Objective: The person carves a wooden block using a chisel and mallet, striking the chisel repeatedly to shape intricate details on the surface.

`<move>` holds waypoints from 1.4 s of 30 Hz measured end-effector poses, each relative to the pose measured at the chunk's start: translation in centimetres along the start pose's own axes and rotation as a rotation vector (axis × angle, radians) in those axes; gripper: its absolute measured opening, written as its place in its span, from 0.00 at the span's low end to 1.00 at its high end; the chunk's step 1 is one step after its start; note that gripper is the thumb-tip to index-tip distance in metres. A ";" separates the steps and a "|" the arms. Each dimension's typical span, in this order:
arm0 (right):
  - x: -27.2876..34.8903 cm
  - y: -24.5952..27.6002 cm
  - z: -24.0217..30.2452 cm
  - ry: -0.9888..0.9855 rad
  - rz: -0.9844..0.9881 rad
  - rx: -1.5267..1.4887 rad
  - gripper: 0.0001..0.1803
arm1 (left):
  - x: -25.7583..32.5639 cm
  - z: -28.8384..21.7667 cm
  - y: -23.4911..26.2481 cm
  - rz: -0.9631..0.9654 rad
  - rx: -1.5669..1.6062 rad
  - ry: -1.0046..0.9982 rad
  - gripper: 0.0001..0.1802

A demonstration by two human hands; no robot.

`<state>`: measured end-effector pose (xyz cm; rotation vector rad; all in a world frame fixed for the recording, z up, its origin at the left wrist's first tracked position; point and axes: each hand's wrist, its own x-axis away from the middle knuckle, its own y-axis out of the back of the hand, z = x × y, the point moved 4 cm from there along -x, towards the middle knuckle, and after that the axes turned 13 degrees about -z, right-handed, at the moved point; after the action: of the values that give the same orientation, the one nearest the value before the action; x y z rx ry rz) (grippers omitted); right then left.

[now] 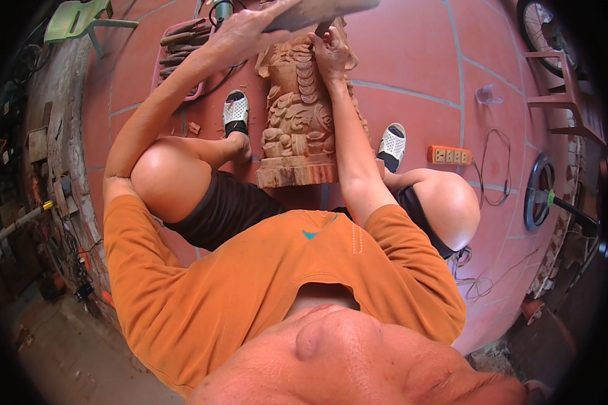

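A carved wooden statue lies on the floor between my feet, its flat base toward me. My left hand is closed around a long, flat, paddle-like wooden mallet, raised over the far part of the carving and a little smeared by motion. Pinched upright in the fingers of my right hand is a dark chisel. Its lower end is hidden behind those fingers, close to the carved surface. The mallet covers the statue's far end.
A pink basket of several brown tools stands at the far left, a green power tool beside it. To the right lie an orange power strip with its cord and a clear cup. Wood chips lie near my left foot.
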<state>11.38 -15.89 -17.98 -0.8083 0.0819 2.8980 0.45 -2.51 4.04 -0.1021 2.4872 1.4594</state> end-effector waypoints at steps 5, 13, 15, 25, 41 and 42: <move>0.8 -0.4 -4.7 -0.291 -0.060 -0.092 0.16 | -0.5 0.5 0.1 0.120 -0.093 0.130 0.42; 0.4 -0.3 -3.0 -0.231 0.019 -0.101 0.18 | -0.1 1.2 0.7 -0.019 -0.031 0.028 0.43; 0.2 -0.2 -2.4 -0.173 0.035 -0.041 0.18 | -0.1 0.9 0.8 0.000 -0.022 0.041 0.43; 0.1 0.0 0.1 -0.104 0.030 -0.039 0.17 | 0.2 -0.3 0.2 0.130 -0.123 0.125 0.42; -0.5 -1.5 1.3 0.005 0.092 0.058 0.18 | 0.9 4.1 -1.4 -0.023 -0.001 0.135 0.42; -0.6 -1.4 1.1 -0.030 0.082 0.044 0.17 | 1.0 4.2 -1.2 -0.071 0.081 0.121 0.42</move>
<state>11.47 -14.52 -16.75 -0.7720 0.1787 2.9722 0.48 0.60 0.85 -0.2672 2.6060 1.3598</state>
